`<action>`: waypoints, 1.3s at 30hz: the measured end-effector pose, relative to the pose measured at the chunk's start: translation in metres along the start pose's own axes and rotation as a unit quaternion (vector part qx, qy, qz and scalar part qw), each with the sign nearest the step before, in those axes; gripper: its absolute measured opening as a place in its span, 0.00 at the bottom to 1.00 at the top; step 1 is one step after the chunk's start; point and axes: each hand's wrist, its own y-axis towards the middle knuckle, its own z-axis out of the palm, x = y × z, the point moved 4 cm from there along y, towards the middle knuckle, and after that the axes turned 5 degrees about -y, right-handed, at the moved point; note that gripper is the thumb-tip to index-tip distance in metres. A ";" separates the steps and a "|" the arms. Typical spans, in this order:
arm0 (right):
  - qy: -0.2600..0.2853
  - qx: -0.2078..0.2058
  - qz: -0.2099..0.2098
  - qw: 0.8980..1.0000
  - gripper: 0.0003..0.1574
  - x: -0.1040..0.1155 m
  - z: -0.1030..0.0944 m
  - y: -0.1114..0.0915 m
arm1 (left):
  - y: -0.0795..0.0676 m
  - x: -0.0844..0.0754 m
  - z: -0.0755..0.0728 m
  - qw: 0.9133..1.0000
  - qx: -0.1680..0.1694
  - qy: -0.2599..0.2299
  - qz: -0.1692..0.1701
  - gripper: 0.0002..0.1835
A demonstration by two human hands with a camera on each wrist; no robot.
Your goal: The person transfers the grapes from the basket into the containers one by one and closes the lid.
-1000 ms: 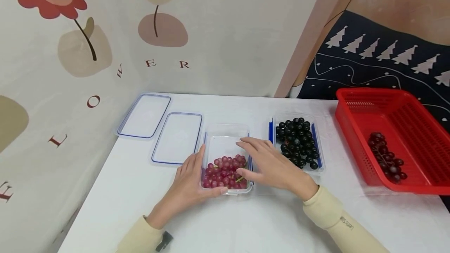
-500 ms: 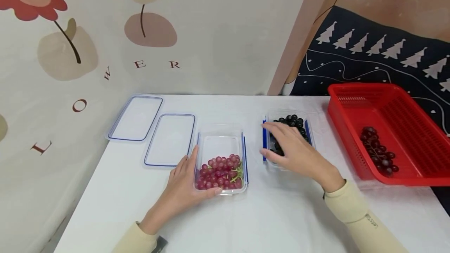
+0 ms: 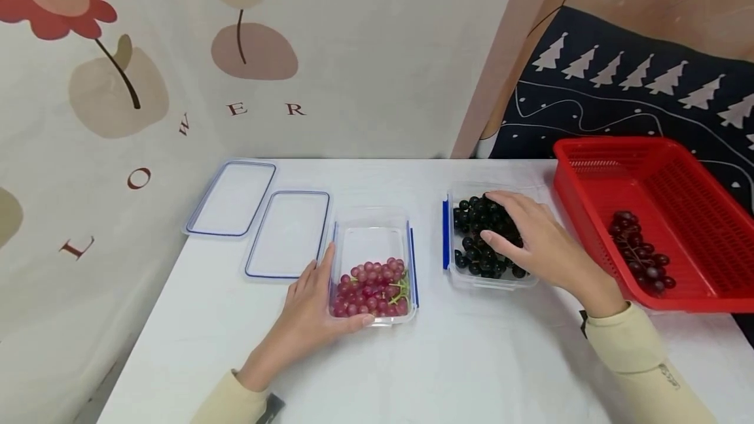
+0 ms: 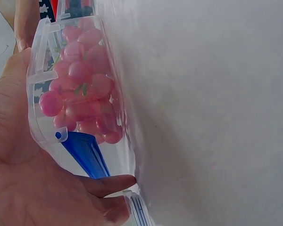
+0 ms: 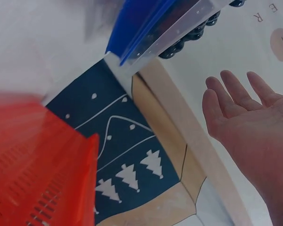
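Observation:
A clear lidless container with blue side latches holds red grapes in its near half. My left hand lies along its near-left corner, straight fingers on the left side and thumb at the front rim. The left wrist view has my palm against the container's wall, below the grapes and beside a blue latch. To the right stands a second clear container of black grapes. Over its right part is my right hand, fingers spread and holding nothing, hiding some grapes.
Two clear lids with blue seals, a far lid and a nearer lid, lie left on the white table. A red basket stands at the right with a bunch of dark grapes. Printed cloth hangs behind.
My right hand has left the red-grape container and moved right, over the black grapes. In that container the grapes now lie differently, spread lower. My left hand stays at its container's corner.

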 end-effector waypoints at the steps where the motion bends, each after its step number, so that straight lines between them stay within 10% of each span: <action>1: -0.001 -0.001 0.001 1.000 0.46 -0.002 -0.001 -0.001 | 0.000 0.000 0.000 1.000 0.002 0.000 -0.002 0.79; 39: -0.008 -0.060 0.139 0.988 0.47 -0.083 -0.032 -0.052 | 0.000 0.001 0.001 1.000 -0.008 0.003 0.003 0.79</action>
